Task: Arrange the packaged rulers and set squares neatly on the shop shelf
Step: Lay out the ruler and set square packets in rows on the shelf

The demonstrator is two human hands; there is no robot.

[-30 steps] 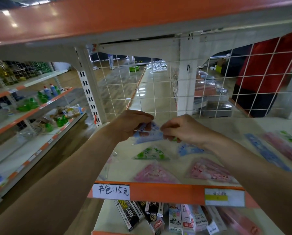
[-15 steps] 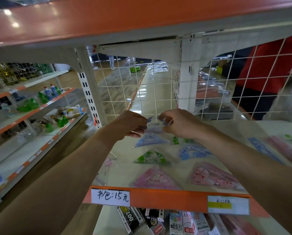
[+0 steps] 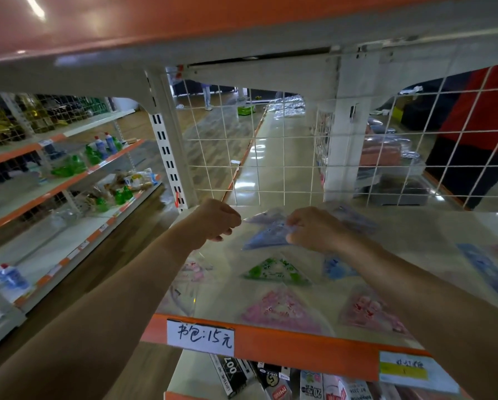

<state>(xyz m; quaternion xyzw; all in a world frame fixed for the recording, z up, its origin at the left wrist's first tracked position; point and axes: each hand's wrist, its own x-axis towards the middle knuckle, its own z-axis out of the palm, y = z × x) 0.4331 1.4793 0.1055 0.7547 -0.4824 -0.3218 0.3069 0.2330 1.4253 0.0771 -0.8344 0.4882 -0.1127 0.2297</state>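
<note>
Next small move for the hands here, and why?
Probably lower the blue set square packet flat onto the shelf behind the green packet: the left hand and right hand pinch its edges, and it hangs just behind that one.

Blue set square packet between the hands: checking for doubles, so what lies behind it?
A paler lilac packet lies just behind the blue packet, then the wire mesh. The right hand covers both packets' right corners, so that part is hidden.
</note>
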